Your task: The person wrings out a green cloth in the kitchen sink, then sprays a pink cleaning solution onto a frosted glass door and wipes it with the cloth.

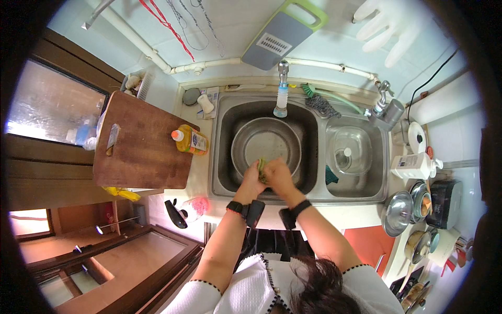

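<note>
A round metal basin [266,135] rests in the left bowl of a stainless steel double sink [225,192]. Over its near edge, my left hand [252,180] is closed on a greenish cloth or scrubber [261,169]. My right hand [279,176] is against the other side of that piece, its fingers curled; whether it also grips the piece is not plain. The faucet [282,90] with its white and blue spout extension hangs above the basin's far rim. A clear container [349,151] sits in the right bowl.
Left of the sink, a bottle of yellow dish soap [190,140] is by a wooden cutting board [145,157]. A green brush [308,90] and a dark scouring pad [322,105] lie behind the sink. A white pump bottle [411,165] and a metal lid [397,214] are at the right.
</note>
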The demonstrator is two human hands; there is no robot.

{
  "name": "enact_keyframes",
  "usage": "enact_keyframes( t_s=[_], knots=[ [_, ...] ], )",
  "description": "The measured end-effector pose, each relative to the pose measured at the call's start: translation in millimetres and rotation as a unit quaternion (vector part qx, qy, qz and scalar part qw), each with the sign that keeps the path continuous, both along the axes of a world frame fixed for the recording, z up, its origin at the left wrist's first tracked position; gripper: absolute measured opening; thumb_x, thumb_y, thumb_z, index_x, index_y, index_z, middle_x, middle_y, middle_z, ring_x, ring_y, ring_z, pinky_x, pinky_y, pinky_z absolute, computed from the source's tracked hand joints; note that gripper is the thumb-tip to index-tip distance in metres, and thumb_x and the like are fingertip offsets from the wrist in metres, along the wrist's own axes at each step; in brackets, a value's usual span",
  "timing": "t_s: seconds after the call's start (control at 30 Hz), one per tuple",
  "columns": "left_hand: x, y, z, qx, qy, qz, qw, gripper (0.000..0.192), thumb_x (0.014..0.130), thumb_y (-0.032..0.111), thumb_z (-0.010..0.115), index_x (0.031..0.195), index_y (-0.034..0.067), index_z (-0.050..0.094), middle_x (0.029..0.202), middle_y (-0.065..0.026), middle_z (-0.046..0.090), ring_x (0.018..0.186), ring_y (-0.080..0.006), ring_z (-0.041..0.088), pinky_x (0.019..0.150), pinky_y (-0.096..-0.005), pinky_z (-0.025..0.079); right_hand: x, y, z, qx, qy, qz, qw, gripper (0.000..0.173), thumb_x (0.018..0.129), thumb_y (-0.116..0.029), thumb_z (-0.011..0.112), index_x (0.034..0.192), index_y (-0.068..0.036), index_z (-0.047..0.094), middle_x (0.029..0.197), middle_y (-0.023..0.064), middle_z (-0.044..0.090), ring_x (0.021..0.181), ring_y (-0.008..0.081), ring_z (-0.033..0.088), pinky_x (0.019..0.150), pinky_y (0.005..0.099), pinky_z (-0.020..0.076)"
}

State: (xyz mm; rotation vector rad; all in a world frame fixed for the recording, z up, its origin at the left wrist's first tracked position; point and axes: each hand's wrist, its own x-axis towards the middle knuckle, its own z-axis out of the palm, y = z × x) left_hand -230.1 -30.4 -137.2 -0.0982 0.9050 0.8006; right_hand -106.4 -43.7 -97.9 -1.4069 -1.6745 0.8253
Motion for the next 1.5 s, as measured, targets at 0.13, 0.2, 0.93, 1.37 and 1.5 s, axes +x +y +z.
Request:
enact_keyframes(
  t_s=[0.13, 0.2, 0.93, 1.37, 1.5],
  knots=[
    [1.7, 5.7, 7.4, -0.003, 0.070, -0.012, 0.997, 0.027, 0.102, 0.030, 0.043, 0.107, 0.011, 0.062, 0.100, -0.0058, 0.067, 0.080, -0.0204, 0.063, 0.058, -0.0337, 0.049, -3.6, -0.2, 4.3, -0.039, 0.038, -0.070, 0.996, 0.023, 0.084, -0.018, 0.058, 0.069, 0.000, 0.057, 0.066, 0.0176, 0.053, 0.068, 0.0368, 0.051, 0.071, 0.0431, 0.0415],
    [2.1, 7.3, 11.0, -0.009, 0.044, -0.051, 0.998, 0.030, 0.103, 0.031, 0.042, 0.105, 0.009, 0.062, 0.098, -0.0064, 0.068, 0.085, -0.0213, 0.065, 0.066, -0.0378, 0.055, -2.5, 4.5, 5.7, -0.058, 0.030, -0.131, 0.989, 0.026, 0.084, -0.017, 0.057, 0.065, -0.001, 0.053, 0.063, 0.0171, 0.050, 0.067, 0.0362, 0.049, 0.072, 0.0428, 0.0408],
    [3.6, 8.7, -13.4, -0.007, 0.066, 0.020, 0.998, 0.032, 0.103, 0.031, 0.042, 0.112, 0.006, 0.060, 0.107, -0.0097, 0.066, 0.096, -0.0266, 0.065, 0.084, -0.0439, 0.055, -4.0, 1.8, -28.2, -0.055, 0.075, -0.054, 0.994, 0.028, 0.085, -0.016, 0.057, 0.066, 0.004, 0.052, 0.065, 0.0252, 0.053, 0.059, 0.0387, 0.050, 0.061, 0.0474, 0.0431],
    [5.6, 14.7, -15.7, -0.012, 0.040, 0.030, 0.999, 0.028, 0.101, 0.030, 0.043, 0.111, 0.008, 0.058, 0.104, -0.0093, 0.065, 0.094, -0.0250, 0.065, 0.080, -0.0440, 0.056, 0.6, 16.6, -26.6, -0.178, 0.091, -0.024, 0.980, 0.029, 0.089, -0.016, 0.051, 0.070, 0.005, 0.054, 0.068, 0.0235, 0.056, 0.060, 0.0308, 0.055, 0.059, 0.0445, 0.0423],
    [6.7, 14.2, -20.2, -0.045, 0.009, -0.007, 0.999, 0.029, 0.101, 0.031, 0.044, 0.106, 0.008, 0.060, 0.098, -0.0080, 0.065, 0.092, -0.0235, 0.064, 0.078, -0.0420, 0.055, -2.5, 23.8, -25.0, -0.198, 0.102, -0.145, 0.964, 0.025, 0.088, -0.012, 0.053, 0.069, 0.005, 0.054, 0.065, 0.0217, 0.056, 0.059, 0.0327, 0.055, 0.064, 0.0458, 0.0446]
  ],
)
